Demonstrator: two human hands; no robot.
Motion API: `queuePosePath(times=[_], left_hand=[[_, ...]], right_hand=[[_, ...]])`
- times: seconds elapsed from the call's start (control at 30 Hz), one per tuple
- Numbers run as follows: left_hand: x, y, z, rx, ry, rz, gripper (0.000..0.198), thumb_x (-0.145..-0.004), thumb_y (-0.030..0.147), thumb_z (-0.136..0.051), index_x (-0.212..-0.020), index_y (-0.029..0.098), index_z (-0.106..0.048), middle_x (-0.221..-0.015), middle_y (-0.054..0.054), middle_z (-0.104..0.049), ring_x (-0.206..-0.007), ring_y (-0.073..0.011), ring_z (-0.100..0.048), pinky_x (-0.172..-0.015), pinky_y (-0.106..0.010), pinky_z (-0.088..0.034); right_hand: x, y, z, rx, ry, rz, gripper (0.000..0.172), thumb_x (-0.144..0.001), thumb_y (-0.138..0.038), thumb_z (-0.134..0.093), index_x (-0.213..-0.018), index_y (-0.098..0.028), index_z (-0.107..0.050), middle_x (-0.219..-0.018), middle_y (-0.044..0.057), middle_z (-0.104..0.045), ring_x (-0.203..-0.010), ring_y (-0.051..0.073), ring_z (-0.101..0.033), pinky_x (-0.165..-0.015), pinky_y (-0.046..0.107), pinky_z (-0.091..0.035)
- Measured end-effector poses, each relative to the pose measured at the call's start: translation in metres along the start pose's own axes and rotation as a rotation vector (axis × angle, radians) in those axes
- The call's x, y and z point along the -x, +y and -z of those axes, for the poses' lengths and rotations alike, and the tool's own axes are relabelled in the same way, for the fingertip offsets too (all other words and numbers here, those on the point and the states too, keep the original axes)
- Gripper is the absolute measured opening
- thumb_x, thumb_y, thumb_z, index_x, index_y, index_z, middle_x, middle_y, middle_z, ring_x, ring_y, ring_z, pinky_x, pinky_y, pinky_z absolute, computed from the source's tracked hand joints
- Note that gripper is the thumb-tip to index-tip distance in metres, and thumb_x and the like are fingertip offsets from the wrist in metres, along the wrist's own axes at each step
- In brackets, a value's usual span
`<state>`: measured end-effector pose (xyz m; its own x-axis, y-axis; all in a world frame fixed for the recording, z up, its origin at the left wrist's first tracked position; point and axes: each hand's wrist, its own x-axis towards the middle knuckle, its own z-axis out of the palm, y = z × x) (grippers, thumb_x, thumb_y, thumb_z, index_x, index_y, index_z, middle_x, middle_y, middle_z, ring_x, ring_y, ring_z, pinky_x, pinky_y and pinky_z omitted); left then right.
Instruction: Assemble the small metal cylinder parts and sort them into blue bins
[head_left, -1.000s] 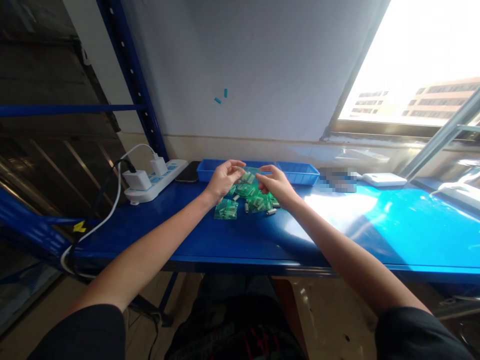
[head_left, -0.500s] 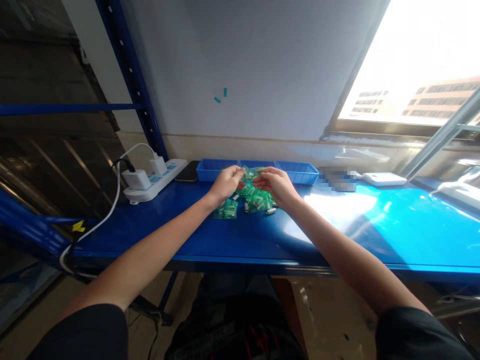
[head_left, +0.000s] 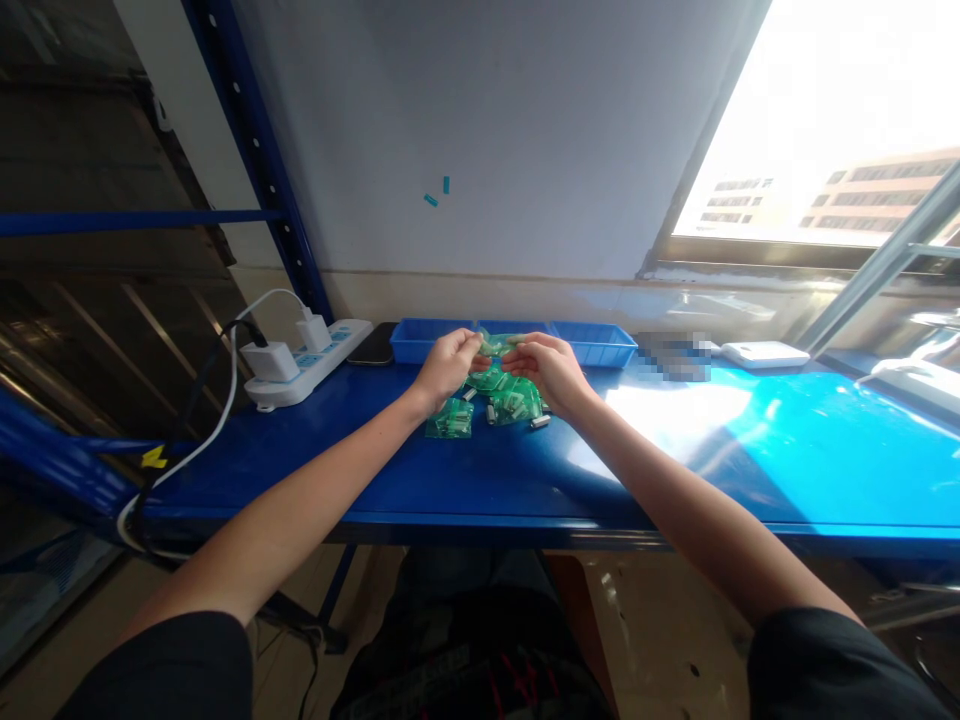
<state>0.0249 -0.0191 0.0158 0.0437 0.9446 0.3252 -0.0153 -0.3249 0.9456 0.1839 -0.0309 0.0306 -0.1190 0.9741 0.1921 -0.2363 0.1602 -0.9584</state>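
Between my two hands is a small green-tinted plastic bag (head_left: 495,345), held up just in front of the blue bins. My left hand (head_left: 450,362) pinches its left edge, and the fingers of my right hand (head_left: 546,362) are closed on its right edge. Beneath the hands, more green bags (head_left: 517,402) lie in a pile on the blue table. One separate green bag (head_left: 450,420) with small light-coloured pieces inside lies to the left. Around the pile are several loose small metallic pieces, one of them a silver-white cylinder (head_left: 540,422); their exact kind is too small to tell.
A row of blue bins (head_left: 420,350) stands along the wall behind my hands. At the left are a white power strip (head_left: 300,372) with plugs and a dark phone-like slab (head_left: 373,345). A white box (head_left: 763,355) lies at the right, below the window.
The view has shifted very slightly. Both hands stay at the bag, which now looks more level and stretched between them; the things on the table have not moved.
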Motion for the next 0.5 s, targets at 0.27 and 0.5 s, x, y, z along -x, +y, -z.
queuePosePath(times=[0.27,0.5], left_hand=[[-0.0003,-0.0007,-0.0013,0.032,0.008,0.028,0.020,-0.086,0.030,-0.057,-0.073,0.015,-0.054,-0.065,0.000,-0.058,-0.071,-0.0162,-0.065,-0.068,-0.027,-0.052],[-0.0003,0.0049,0.0018,0.124,-0.017,0.085,0.015,-0.081,0.028,-0.062,-0.076,0.015,-0.057,-0.073,0.000,-0.061,-0.076,-0.0154,-0.064,-0.076,-0.030,-0.052]], right_hand=[[-0.0017,0.0004,0.0018,-0.016,-0.011,0.005,0.023,-0.057,-0.006,-0.049,-0.073,-0.015,-0.063,-0.059,0.002,-0.067,-0.057,0.013,-0.063,-0.057,0.023,-0.048],[0.0005,0.0011,-0.0003,0.031,-0.019,0.020,0.011,-0.073,-0.024,-0.068,-0.078,-0.015,-0.064,-0.066,0.003,-0.068,-0.062,0.013,-0.064,-0.063,0.023,-0.051]])
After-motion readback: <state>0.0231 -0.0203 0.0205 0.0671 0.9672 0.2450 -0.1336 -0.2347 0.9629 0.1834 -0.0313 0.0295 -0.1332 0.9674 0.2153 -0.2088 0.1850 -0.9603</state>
